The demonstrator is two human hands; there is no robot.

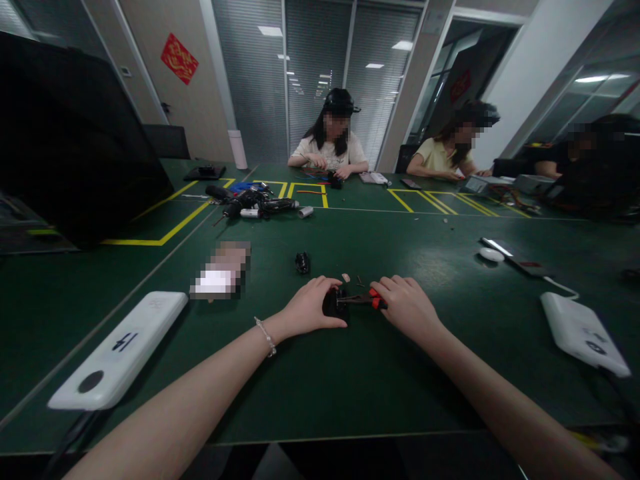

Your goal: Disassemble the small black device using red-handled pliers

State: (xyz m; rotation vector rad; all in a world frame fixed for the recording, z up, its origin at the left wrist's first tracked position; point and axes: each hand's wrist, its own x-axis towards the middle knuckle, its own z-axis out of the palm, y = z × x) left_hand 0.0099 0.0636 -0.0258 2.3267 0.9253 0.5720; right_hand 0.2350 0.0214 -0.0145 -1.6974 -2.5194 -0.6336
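My left hand [316, 305] is closed around a small black part [332, 304] on the green table, with the thumb on the near side and fingers on the far side. Red-handled pliers [356, 301] are in my right hand [407, 305], fingers wrapped over the grips. Their jaws point left and reach the black part, near a small shiny metal bit on it. Whether they grip that bit, I cannot tell. Just beyond my hands lie a small pale fragment [346, 277] and thin dark scraps [360, 281]. A black coiled piece [302, 262] sits farther off.
White power-bank-like devices [123, 350] [584, 333] lie left and right. A blurred phone-like item [223, 270], a tangle of cables [257, 201], a dark monitor [75, 140] and a white mouse [491, 255] surround the work. Several people sit across the table [380, 233].
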